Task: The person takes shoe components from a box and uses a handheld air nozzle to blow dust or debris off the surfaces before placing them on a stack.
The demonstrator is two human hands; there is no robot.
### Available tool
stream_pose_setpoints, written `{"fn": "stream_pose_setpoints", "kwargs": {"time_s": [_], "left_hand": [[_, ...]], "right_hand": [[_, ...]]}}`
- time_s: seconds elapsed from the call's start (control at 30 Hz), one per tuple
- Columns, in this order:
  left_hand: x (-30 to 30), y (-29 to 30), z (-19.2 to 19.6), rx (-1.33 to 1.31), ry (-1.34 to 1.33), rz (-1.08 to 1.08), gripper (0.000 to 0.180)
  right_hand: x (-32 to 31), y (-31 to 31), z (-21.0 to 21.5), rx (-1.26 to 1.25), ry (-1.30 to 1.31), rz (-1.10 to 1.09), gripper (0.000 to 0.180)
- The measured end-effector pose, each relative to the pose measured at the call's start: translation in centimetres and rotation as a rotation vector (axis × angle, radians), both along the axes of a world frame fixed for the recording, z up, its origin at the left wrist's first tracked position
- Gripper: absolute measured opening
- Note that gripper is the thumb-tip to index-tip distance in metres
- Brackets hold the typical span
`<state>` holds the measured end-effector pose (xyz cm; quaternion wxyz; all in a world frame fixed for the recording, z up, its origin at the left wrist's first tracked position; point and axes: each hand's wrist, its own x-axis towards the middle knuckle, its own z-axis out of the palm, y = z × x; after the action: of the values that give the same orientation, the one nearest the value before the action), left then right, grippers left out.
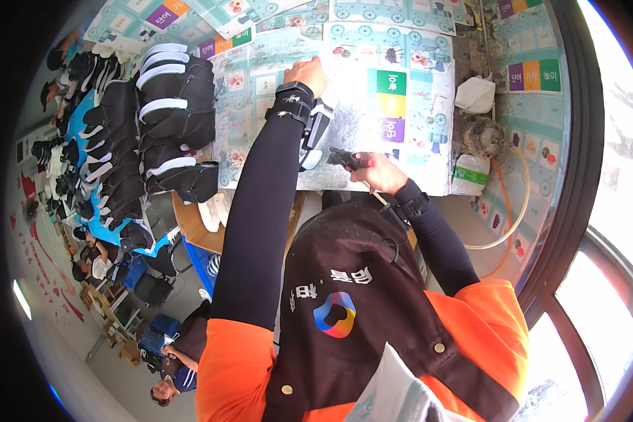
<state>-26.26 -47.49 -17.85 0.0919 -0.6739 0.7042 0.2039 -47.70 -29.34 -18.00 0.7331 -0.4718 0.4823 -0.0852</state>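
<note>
My left hand (307, 76) reaches over the far part of the paper-covered table (355, 60). Its fingers are curled, and what they grip is hidden beneath the hand. Right beside that wrist is a black and white shoe (318, 130), partly covered by my sleeve. Closer to me, my right hand (381, 174) is closed round a black spray gun (346, 159), whose front end points left toward the shoe. A thin pale hose (381, 200) runs down from this hand.
Rows of black shoes with white soles (167, 112) stand at the left. A white mask-like cup (475, 95), a dusty round fitting (482, 136) and a white-green packet (470, 174) line the right edge. Yellow (524, 204) and orange hoses hang there. Another person (179, 366) is at lower left.
</note>
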Motion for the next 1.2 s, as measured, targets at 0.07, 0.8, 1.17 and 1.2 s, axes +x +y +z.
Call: {"fn": "stream_pose_setpoints", "kwargs": {"time_s": [0.07,0.8,1.17,1.2], "left_hand": [[0.6,0.6,-1.0,0.046,-0.003,-0.004,0.034],[1.8,14.5,7.7,-0.502,0.384,0.132,0.018],[2.0,15.4,8.0,-0.514,0.446,0.118,0.024],[2.2,15.5,8.2,-0.487,0.454,0.148,0.025]], "right_hand": [[-1.0,0.1,0.7,-0.061,0.028,-0.052,0.03],[0.6,-0.6,0.1,-0.651,0.373,-0.033,0.02],[1.0,0.0,-1.7,-0.605,0.353,0.001,0.022],[1.0,0.1,-2.2,-0.639,0.313,0.056,0.021]]}}
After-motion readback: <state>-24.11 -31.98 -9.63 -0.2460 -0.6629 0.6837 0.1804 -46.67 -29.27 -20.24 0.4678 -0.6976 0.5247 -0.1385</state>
